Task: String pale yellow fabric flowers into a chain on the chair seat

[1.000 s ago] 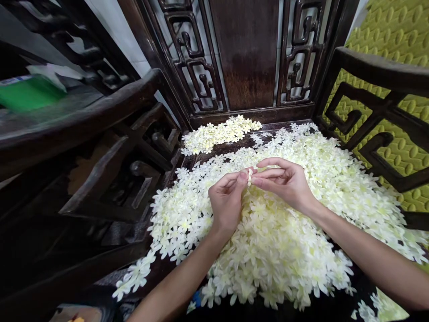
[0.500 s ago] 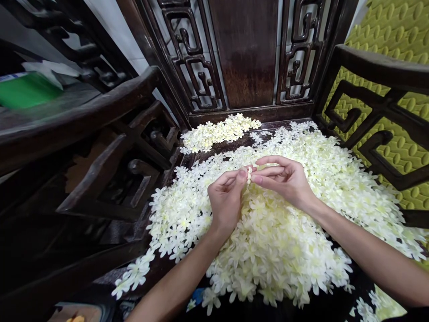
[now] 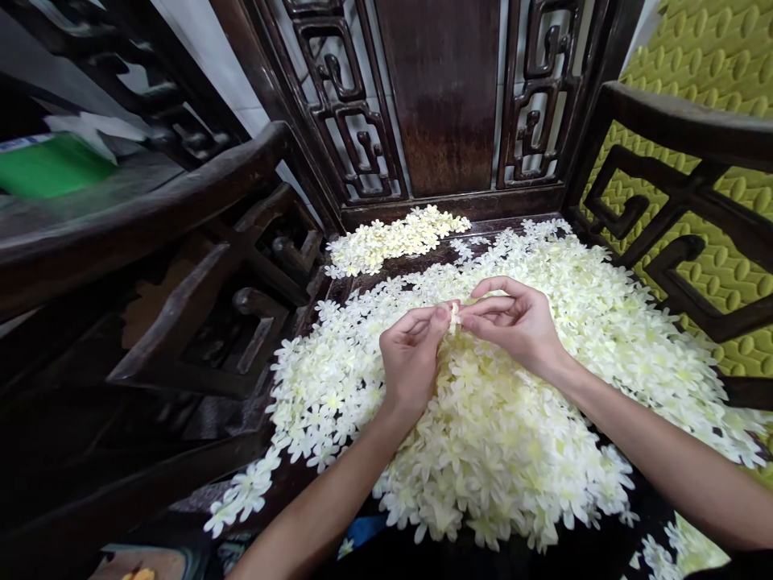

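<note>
A big heap of small cream-white cloth flowers (image 3: 513,419) covers the dark wooden chair seat (image 3: 435,256). Above the heap, my left hand (image 3: 411,362) and my right hand (image 3: 519,322) meet fingertip to fingertip. Both pinch the same small stack of flower pieces (image 3: 452,317) between thumb and forefinger. My other fingers are curled. A smaller separate pile of flowers (image 3: 395,238) lies at the back left of the seat.
The carved dark chair back (image 3: 444,97) rises behind the flowers, with an armrest (image 3: 682,129) on the right and another dark wooden chair (image 3: 199,266) on the left. A yellow-green quilted surface (image 3: 718,56) is at the right. A green object (image 3: 51,165) lies far left.
Both hands have stayed together over the heap, pinching the same small stack; the fingers shifted only slightly and the view moved a little.
</note>
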